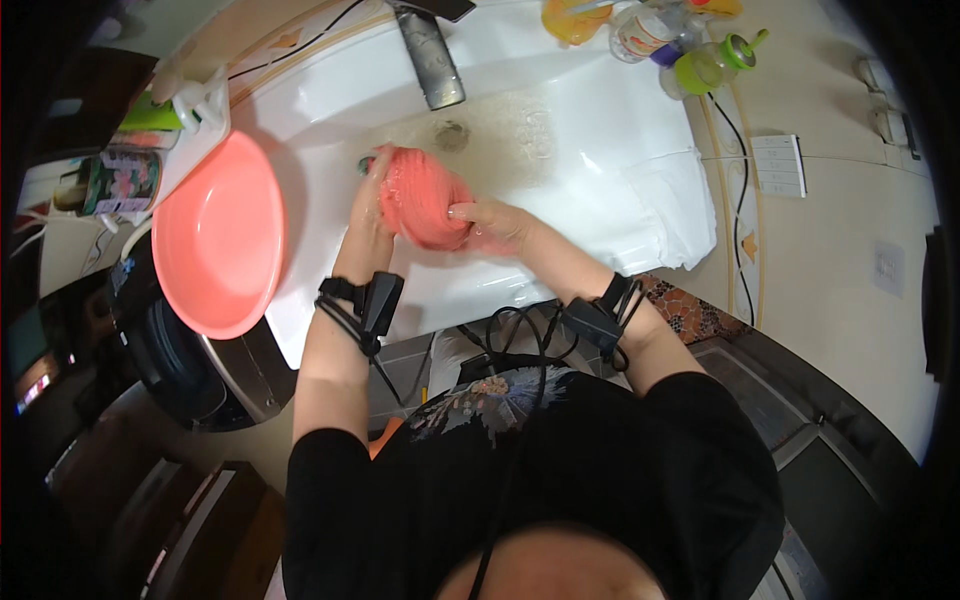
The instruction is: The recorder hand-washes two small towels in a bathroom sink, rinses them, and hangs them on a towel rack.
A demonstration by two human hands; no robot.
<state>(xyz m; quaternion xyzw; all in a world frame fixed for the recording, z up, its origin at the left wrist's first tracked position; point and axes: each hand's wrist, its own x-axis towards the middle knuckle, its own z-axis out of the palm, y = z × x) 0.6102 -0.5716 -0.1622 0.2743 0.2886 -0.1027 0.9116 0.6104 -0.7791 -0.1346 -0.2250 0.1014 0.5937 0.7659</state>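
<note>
Both hands grip a wet coral-pink cloth (424,199), bunched into a round bundle over the white sink (600,195). My left hand (373,191) holds its left side, fingers pointing away from me. On the right side, my right hand (491,216) has its fingertips pressed into the folds. Motion blurs the cloth's lower edge, and a thinner pink part hangs beneath the right hand. A small dark green thing (365,165), too small to name, shows beside the left fingers. Just beyond the bundle are the drain (452,136) and a dark metal faucet (431,60).
A pink plastic basin (221,240) rests at the sink's left, above a dark rounded appliance (172,360). Bottles, including a green-lidded one (712,66), line the back right corner. White plastic sheeting (686,210) covers the right edge. Black cables (525,330) hang between the forearms.
</note>
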